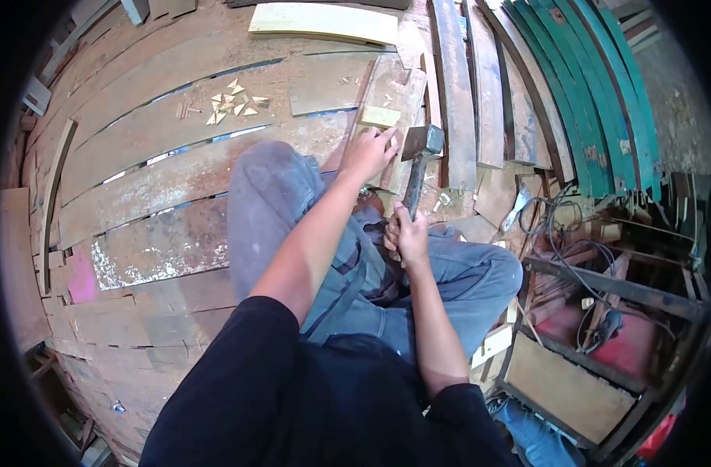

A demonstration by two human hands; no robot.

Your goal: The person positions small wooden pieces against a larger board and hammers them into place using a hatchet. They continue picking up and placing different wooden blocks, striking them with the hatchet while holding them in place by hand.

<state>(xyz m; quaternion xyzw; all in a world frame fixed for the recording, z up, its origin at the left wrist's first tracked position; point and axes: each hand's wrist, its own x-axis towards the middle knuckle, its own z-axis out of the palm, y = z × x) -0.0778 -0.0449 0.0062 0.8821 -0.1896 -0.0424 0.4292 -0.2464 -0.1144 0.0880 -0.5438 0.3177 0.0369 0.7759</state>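
My right hand [406, 233] is wrapped round the handle of a hammer [423, 142], its dark block-shaped head raised beside my left hand. My left hand [371, 154] rests at the near end of a small pale wood block [380, 117], thumb and fingers bent. Whatever sits between those fingers is hidden or too small to make out. Under the block and the hand lies a wooden board [406, 89], pointing away from me between my crossed legs.
Several small wood triangles [235, 103] lie in a pile on the plank floor [161, 187]. A pale curved board [324, 22] is farther off. Long planks [456, 93] and green slats [596, 93] stand at the right, near a brush [516, 207], cables [558, 226] and a wooden frame [616, 288].
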